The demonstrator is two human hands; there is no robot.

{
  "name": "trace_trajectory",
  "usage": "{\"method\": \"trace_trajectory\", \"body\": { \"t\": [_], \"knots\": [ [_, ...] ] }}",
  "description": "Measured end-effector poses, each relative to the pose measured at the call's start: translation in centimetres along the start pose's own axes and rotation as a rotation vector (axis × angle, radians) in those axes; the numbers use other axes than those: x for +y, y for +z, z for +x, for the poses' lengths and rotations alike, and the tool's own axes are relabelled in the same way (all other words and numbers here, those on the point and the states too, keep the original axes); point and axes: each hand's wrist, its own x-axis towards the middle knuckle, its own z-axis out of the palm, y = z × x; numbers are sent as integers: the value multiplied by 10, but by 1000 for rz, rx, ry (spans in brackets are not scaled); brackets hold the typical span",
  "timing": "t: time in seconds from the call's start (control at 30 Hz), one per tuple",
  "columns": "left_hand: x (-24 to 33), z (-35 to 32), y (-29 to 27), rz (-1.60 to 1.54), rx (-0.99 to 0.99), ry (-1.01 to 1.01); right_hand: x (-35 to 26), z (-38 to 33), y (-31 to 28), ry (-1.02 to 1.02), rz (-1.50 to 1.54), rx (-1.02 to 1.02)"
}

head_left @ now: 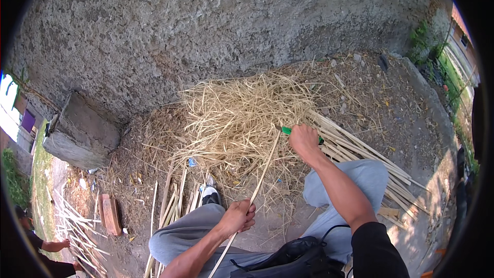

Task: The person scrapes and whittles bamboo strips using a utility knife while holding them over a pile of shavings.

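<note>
A heap of pale shavings (242,123) lies just beyond both hands, with split bamboo strips (360,154) right of the right hand (304,141). That hand is fisted around a green-handled knife (286,131) at the tip of a long bamboo strip (257,185). The left hand (237,217) is clenched around the strip lower down.

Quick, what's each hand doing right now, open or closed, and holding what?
Left hand: closed around a long thin bamboo strip.
Right hand: closed on a green-handled tool, probably a knife, at the strip's upper end.
</note>
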Motion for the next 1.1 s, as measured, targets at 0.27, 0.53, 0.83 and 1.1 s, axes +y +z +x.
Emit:
{"method": "trace_trajectory", "body": {
  "t": [0.27,0.53,0.83,1.1],
  "knots": [
    [-3,-2,-1,106,-15,3,49,25,30,244,27,-130],
    [8,20,-15,-35,76,129,3,12,18,195,385,-324],
    [18,20,-7,171,33,207,-31,-16,13,373,1319,-1143],
    [25,24,-14,39,53,193,-31,-31,-15,313,1391,-838]
  ]
}}
